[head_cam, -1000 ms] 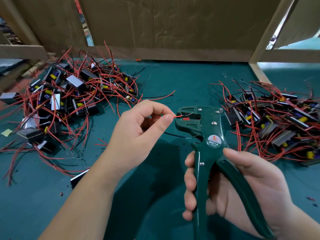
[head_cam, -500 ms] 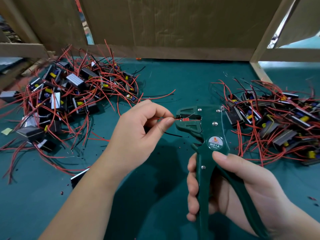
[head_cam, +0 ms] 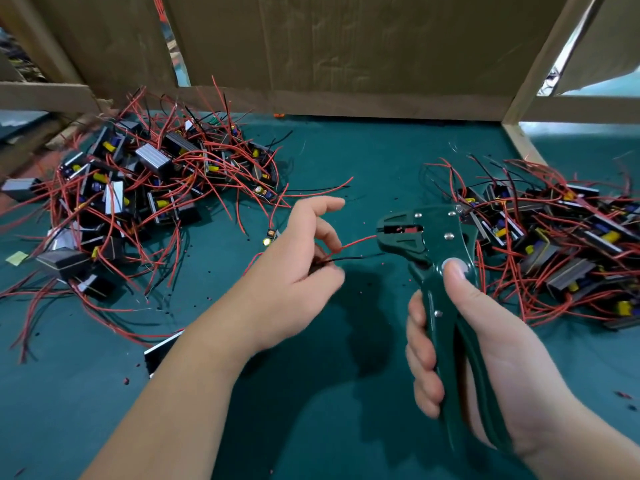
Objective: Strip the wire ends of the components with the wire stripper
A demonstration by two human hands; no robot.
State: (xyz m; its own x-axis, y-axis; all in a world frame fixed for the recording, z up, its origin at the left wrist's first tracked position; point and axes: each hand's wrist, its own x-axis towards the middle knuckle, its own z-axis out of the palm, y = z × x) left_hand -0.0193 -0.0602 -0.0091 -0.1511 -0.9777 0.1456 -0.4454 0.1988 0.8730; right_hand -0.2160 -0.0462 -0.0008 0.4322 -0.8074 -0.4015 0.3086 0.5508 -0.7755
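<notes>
My right hand [head_cam: 460, 344] grips the handles of the green wire stripper [head_cam: 420, 237], thumb lying over its pivot label. The handles are squeezed close together. A red wire [head_cam: 360, 241] runs from my left hand [head_cam: 294, 265] into the stripper's jaws, and a black wire [head_cam: 346, 259] sticks out just below it, outside the jaws. My left hand holds the component [head_cam: 270, 236] by these wires, with the lower fingers and thumb curled on them and the index finger lifted. Most of the component is hidden behind that hand.
A tangled pile of components with red and black wires [head_cam: 138, 188] lies at the left, a second pile [head_cam: 554, 244] at the right. A cardboard wall [head_cam: 346, 46] and wooden frame [head_cam: 519, 143] close the back. Small insulation scraps dot the green mat [head_cam: 311, 393].
My left hand has drawn back to the left from the jaws and lifted its index finger, leaving the red wire stretched to the stripper. My right thumb slid up over the label.
</notes>
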